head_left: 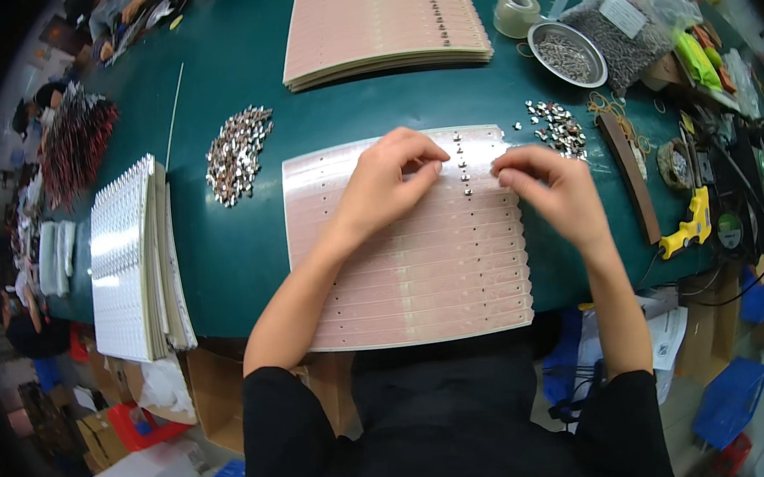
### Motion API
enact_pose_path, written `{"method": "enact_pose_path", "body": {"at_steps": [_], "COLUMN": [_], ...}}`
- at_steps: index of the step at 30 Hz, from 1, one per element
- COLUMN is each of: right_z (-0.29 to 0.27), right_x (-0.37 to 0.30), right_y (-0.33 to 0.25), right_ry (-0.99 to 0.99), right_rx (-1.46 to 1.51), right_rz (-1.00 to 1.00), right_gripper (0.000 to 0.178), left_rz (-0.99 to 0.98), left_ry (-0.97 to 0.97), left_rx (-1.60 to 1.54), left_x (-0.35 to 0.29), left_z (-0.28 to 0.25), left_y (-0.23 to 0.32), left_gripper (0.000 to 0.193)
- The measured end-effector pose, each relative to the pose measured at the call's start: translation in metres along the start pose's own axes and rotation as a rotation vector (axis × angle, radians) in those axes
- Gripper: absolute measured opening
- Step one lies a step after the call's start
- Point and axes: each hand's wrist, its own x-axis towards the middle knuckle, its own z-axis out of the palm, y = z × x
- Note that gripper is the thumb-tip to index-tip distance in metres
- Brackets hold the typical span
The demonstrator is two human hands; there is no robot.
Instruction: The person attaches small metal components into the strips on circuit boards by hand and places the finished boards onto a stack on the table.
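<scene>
Centrally on the desk (244, 242) lies a pink sheet (408, 273); left hand (386, 187) presses it flat, fingers pinched narrow, right hand (557, 189) pinching a stud at 12 o'clock, beside the stud row (462, 166).

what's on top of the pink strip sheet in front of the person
Both hands rest on the pink strip sheet: left hand and right hand, fingertips by a short column of small metal studs. Anything beneath the hands is hidden.
</scene>
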Motion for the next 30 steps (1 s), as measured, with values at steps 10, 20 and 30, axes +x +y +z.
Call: {"method": "enact_pose_path", "body": {"at_steps": [10, 20, 30], "right_z": [0.039, 0.042, 0.037], "right_x": [-0.02, -0.018, -0.012], "right_y": [0.008, 0.011, 0.009], "right_ry": [-0.003, 0.012, -0.039], "right_rx": [-0.269, -0.337, -0.305], "right_rz": [-0.152, -0.226, -0.186], "right_gripper": [0.009, 0.009, 0.009], "left_rz": [0.01, 0.045, 0.048], "left_ry": [0.12, 0.127, 0.118], "left_rx": [-0.005, 0.028, 0.048], "left_x": [0.002, 0.002, 0.002], "left_z": [-0.003, -0.002, -0.002], "left_y": [-0.009, -0.012, -0.013], "left_gripper": [0.014, 0.013, 0.012]}}
